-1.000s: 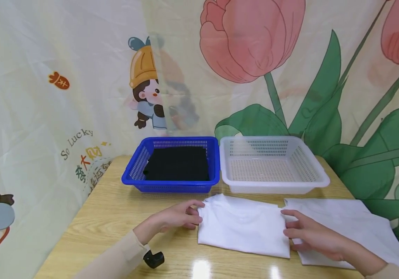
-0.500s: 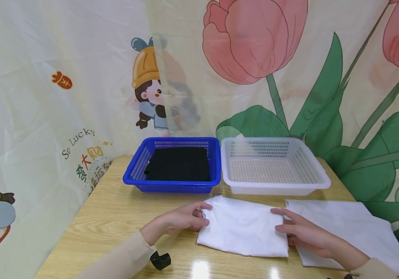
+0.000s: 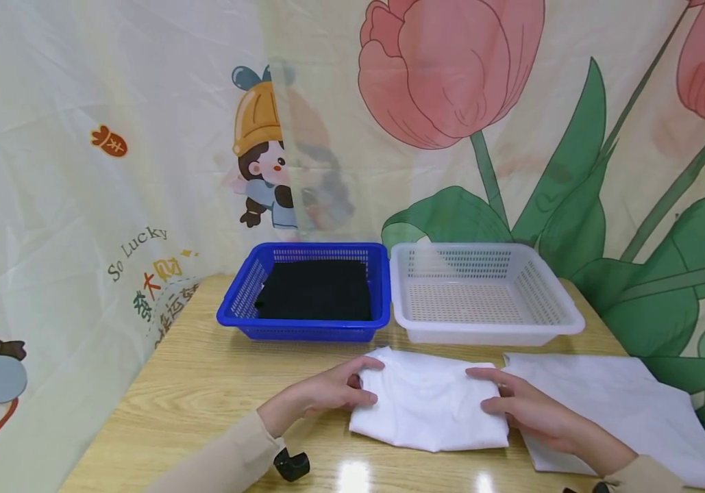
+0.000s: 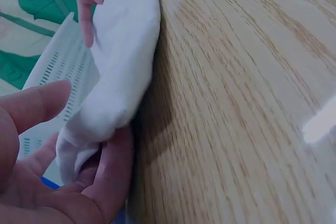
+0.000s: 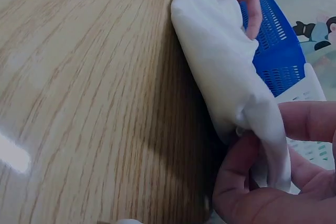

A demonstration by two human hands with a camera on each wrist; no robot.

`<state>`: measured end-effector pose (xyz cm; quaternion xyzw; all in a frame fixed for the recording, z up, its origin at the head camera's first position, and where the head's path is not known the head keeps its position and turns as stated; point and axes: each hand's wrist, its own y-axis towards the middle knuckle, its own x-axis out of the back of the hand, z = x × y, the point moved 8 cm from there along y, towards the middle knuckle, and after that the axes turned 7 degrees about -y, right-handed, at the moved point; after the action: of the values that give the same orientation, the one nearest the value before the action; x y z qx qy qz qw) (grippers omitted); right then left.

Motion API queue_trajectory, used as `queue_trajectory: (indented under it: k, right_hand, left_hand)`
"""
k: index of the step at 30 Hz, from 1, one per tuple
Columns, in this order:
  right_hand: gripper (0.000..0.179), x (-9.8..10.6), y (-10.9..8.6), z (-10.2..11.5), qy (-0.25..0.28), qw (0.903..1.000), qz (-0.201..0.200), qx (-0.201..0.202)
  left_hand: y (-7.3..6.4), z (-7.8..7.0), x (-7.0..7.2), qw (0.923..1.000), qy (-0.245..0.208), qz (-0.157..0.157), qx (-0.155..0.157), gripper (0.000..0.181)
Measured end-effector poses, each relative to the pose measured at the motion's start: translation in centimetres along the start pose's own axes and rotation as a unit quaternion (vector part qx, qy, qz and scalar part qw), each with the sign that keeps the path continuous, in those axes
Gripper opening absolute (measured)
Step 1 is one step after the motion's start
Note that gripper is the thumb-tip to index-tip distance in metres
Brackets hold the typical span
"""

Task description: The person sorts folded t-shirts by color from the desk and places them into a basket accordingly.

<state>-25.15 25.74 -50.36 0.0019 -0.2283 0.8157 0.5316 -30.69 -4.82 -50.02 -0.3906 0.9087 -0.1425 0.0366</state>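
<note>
A folded white T-shirt (image 3: 429, 404) lies across the front middle of the table, a faint neckline curve on its upper face. My left hand (image 3: 346, 387) grips its left end, thumb and index finger on top and other fingers tucked beneath. At the opposite end, my right hand (image 3: 521, 404) holds the shirt in the same way. Seen from the left wrist, the shirt's thick folded edge (image 4: 123, 61) bulges, with a shadow on the wood under it. In the right wrist view, fingers (image 5: 239, 166) curl under the shirt's end.
Behind the shirt stand a blue basket (image 3: 303, 330) with folded black cloth (image 3: 315, 291) inside and a white basket (image 3: 488, 332) showing its bare floor. Another white folded cloth (image 3: 623, 411) lies at the right. A printed curtain (image 3: 167, 137) hangs behind the wooden table (image 3: 204, 383).
Both hands have moved inward over the shirt's ends and taken hold of it. Its sides have drawn in slightly and its front edge now bows. Baskets and the other white cloth stay put.
</note>
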Motion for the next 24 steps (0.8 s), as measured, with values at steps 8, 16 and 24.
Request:
queue_trajectory:
  k: [8,16,24]
  right_hand:
    - [0.064,0.3,-0.4,0.6,-0.063,0.9973,-0.039,0.006]
    - [0.077,-0.9,-0.4,1.0,-0.073,0.9968,-0.006,0.032]
    - [0.078,-1.1,-0.3,0.8,-0.148,0.9870,-0.019,0.059]
  left_hand:
    - [0.0,-0.5,-0.7,0.9996,-0.018,0.019,0.013,0.056]
    - [0.2,-0.3,-1.1,0.9996,0.025,0.006,0.007,0.050]
    - [0.3,-0.4,-1.7,0.9945,0.104,-0.005,-0.009,0.044]
